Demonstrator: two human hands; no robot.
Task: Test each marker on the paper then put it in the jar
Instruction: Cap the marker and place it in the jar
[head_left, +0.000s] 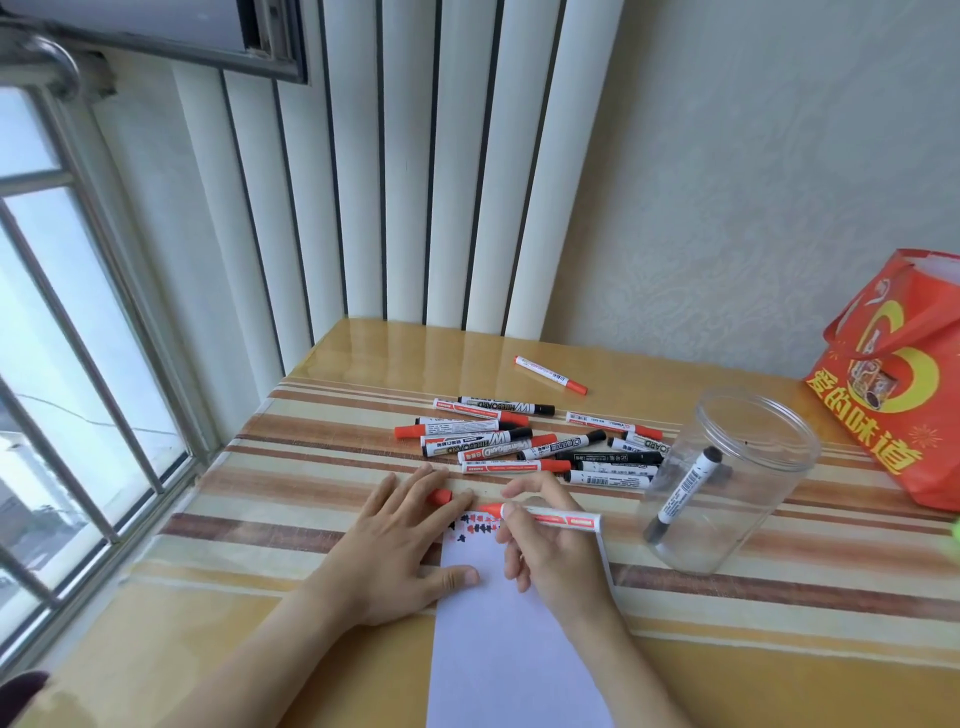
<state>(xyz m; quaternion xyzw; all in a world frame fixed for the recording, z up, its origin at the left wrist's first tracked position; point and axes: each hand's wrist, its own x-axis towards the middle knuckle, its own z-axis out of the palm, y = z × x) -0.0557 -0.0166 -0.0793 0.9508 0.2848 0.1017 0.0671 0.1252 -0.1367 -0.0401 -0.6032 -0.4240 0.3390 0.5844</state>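
Your right hand's fingers pinch a red marker, uncapped, white-barrelled, lying nearly level, tip pointing left onto the paper beside red and black marks. Your left hand lies flat, its fingers holding the red cap. The jar stands right on the surface.

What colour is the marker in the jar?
Black cap, white barrel: the marker leans inside the clear jar, seen in the head view.
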